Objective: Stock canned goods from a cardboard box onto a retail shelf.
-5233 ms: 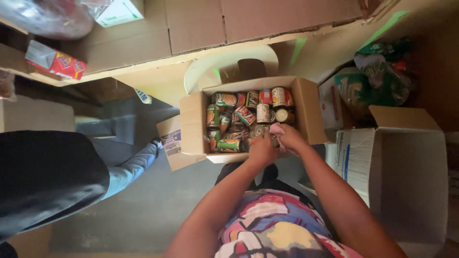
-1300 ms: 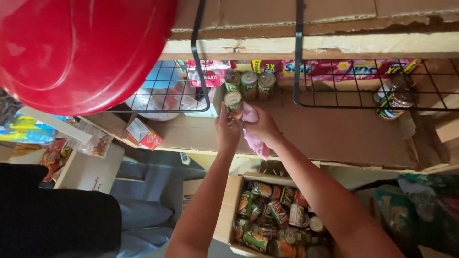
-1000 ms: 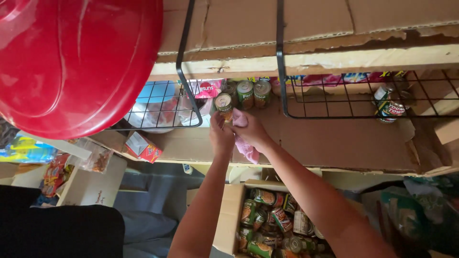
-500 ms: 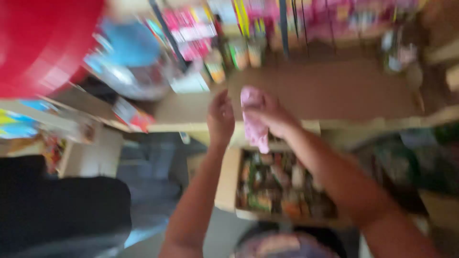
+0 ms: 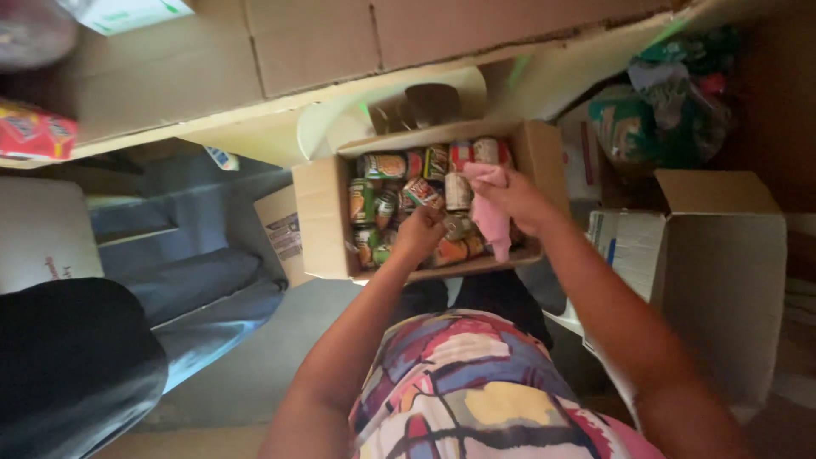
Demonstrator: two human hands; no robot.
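both hands have come down from the wire shelf rack of a second ago and now hang over the open cardboard box (image 5: 319, 217) of tins. left hand (image 5: 418, 234) has its fingers curled down into the tins, closing on the rim of one can (image 5: 422, 194); whether it is gripped is unclear. right hand (image 5: 518, 200) pinches a soft pink cloth (image 5: 490, 212), crumpled, draping down over the box's near wall. round metal cans with coloured paper labels lie packed on their sides, about a dozen showing. a second cardboard box (image 5: 722, 255) stands open, just beside on the right, plain brown board
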